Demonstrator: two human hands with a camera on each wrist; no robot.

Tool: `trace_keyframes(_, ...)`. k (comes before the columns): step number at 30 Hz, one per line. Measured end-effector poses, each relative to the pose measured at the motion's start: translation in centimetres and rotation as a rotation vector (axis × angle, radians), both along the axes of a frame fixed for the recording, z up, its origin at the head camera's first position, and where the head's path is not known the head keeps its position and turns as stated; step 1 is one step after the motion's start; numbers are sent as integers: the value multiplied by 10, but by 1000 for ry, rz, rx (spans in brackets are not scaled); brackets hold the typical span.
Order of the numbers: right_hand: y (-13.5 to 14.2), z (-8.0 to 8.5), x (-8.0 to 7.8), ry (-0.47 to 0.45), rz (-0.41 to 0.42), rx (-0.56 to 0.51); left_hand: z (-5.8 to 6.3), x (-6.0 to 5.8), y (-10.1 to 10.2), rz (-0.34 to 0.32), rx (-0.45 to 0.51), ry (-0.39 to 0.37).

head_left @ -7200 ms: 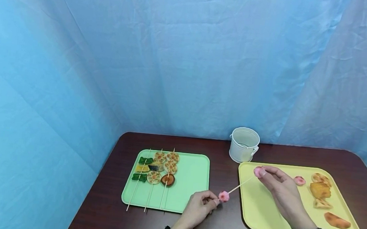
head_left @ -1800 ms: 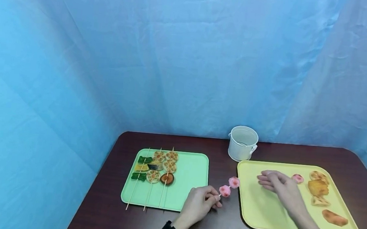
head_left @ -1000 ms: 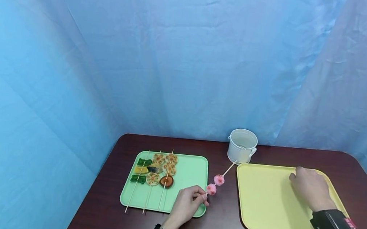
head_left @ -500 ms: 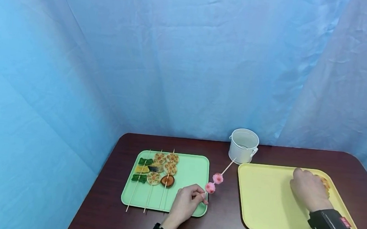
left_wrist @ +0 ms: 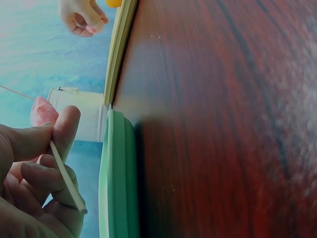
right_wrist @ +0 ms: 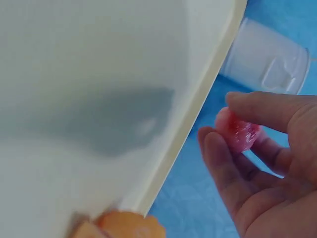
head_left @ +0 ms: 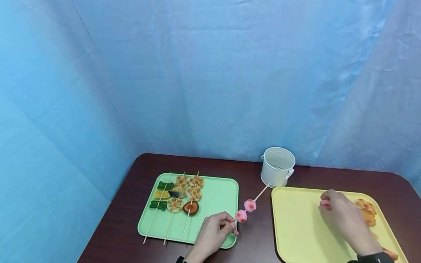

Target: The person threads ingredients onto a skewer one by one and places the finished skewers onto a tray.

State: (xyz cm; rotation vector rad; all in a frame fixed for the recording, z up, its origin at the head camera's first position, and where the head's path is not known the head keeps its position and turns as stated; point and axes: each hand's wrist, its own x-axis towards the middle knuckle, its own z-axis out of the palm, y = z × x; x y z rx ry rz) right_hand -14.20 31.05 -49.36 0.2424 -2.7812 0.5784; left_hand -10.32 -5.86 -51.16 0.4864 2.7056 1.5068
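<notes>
My left hand point(head_left: 214, 232) pinches a thin wooden skewer point(left_wrist: 67, 178) near its lower end, over the right edge of the green tray point(head_left: 224, 191). Two pink food balls are threaded on the skewer, the upper ball point(head_left: 250, 205) just above the lower one point(head_left: 241, 216). The skewer's bare tip points up and right toward the white bucket. Above the yellow tray point(head_left: 298, 239), my right hand point(head_left: 349, 223) pinches a third pink ball point(right_wrist: 237, 130) between thumb and fingers. In the head view the fingers cover most of that ball.
Three finished skewers lie on the green tray, with lotus slices point(head_left: 175, 205), green pieces point(head_left: 158, 205) and a mushroom point(head_left: 190, 207). A small white bucket point(head_left: 277, 168) stands behind, between the trays. Golden food pieces point(head_left: 366, 212) lie at the yellow tray's right side, partly behind my right arm.
The second pink ball has gone onto the skewer, and my left hand has shifted left. My right hand let go, took the third ball from the yellow tray and moved slightly left with it.
</notes>
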Motion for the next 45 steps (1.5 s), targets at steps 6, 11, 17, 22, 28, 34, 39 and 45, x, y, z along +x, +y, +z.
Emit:
trace_keyframes(6,-14,1,2,56,9,-56,-1,0,1,-1,3,-2)
trace_keyframes(11,-20,-1,6,134,17,-34,0,0,1,4,-3,-35)
trace_keyframes(17,-23,-2,8,177,20,-41,-1,0,1,1,0,-33)
trace_keyframes(22,-28,3,12,106,-12,-117,0,0,2,-4,1,-21)
trace_keyframes(28,-36,6,14,-38,-8,-301,2,2,4,-14,-1,-45)
trace_keyframes(34,-41,6,11,-299,73,-782,1,4,7,-21,-11,-53)
trace_keyframes(39,-43,7,10,-411,92,-1046,1,5,9,-34,10,-81)
trace_keyframes(45,-49,9,9,-466,120,-1265,4,6,14,-60,55,-128)
